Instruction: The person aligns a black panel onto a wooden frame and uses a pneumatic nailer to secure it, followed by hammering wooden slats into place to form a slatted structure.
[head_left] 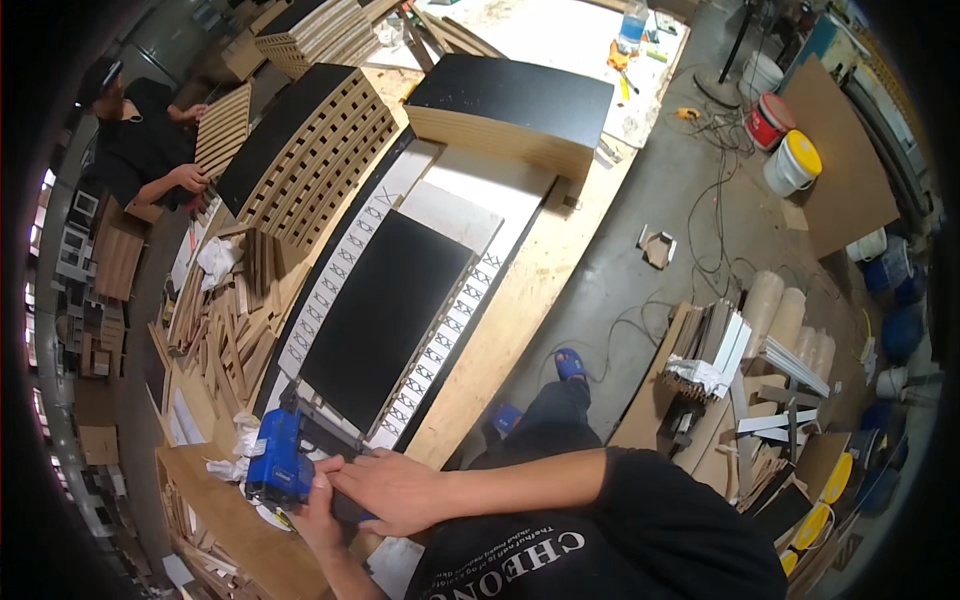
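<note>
A blue-and-black power tool that looks like a nail gun is in front of me, over the near end of the bench. My left hand grips it from the near side, thumb up against the blue body. Beside it, my right hand closes over the tool's dark rear part, its fingertips partly hidden. Just beyond lies a curved frame with a black panel in the middle. Pale strips marked with hand-drawn crosses flank the panel. A black-topped curved block with layered wood sides stands at the frame's far end.
Left of the frame are a slatted wooden block and a heap of wood offcuts. A co-worker holds a slatted piece at far left. Cables and buckets occupy the floor on the right, with stacked strips nearer me.
</note>
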